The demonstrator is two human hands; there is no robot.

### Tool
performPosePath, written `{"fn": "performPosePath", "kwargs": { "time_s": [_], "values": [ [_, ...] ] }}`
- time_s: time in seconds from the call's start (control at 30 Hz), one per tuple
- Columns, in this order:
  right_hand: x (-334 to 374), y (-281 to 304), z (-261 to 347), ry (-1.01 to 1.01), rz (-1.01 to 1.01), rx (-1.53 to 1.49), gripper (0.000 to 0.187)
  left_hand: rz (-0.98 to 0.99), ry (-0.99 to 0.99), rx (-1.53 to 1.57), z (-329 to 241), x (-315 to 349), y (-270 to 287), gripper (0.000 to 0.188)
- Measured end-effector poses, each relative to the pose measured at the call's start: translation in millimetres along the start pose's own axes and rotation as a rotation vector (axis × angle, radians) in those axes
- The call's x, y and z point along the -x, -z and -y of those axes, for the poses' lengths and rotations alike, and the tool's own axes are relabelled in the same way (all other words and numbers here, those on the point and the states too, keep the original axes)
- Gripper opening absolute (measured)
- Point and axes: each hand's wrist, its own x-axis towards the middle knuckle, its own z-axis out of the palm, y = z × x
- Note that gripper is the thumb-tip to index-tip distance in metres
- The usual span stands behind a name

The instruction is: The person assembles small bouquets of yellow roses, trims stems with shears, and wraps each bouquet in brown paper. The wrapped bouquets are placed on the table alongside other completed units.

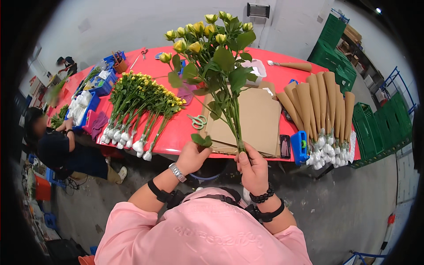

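My right hand (255,170) is closed round the lower stems of a bunch of yellow roses (223,73), held upright over the front edge of the red table. To its left, my left hand (194,158) is closed, pinching a green leaf (202,140) between thumb and fingers, apart from the bunch. Flat brown kraft paper sheets (258,128) lie on the table behind the stems. Beside them rest green-handled scissors (197,121). The stem ends below my right hand are mostly hidden.
Yellow rose bunches with white-wrapped ends (143,97) lie left on the red table (172,141). Right are brown paper-wrapped cones (316,101), a phone (285,146) and a blue tape dispenser (300,148). A co-worker (57,148) is at the left; green crates (380,128) stand right.
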Motion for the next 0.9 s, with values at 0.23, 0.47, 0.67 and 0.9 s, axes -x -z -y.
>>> {"fn": "performPosePath", "kwargs": {
  "time_s": [0.23, 0.47, 0.67, 0.9],
  "values": [
    [2.3, -18.9, 15.0, -0.078, 0.006, -0.107, 0.042, 0.130, 0.170, -0.425, 113.4, -29.9, 21.1, 0.028],
    [8.8, -32.2, 18.3, -0.059, 0.010, -0.005, 0.040, 0.075, 0.077, -0.335, 89.9, -16.2, 37.9, 0.039],
    [10.2, -45.7, 24.9, 0.064, -0.080, 0.287, 0.037, -0.097, -0.383, -0.156, -36.9, 18.1, 64.1, 0.035],
    [6.8, -65.0, 30.7, 0.185, -0.119, 0.449, 0.035, -0.411, -0.627, -0.161, -114.6, -14.8, 70.4, 0.035]
  ]
}}
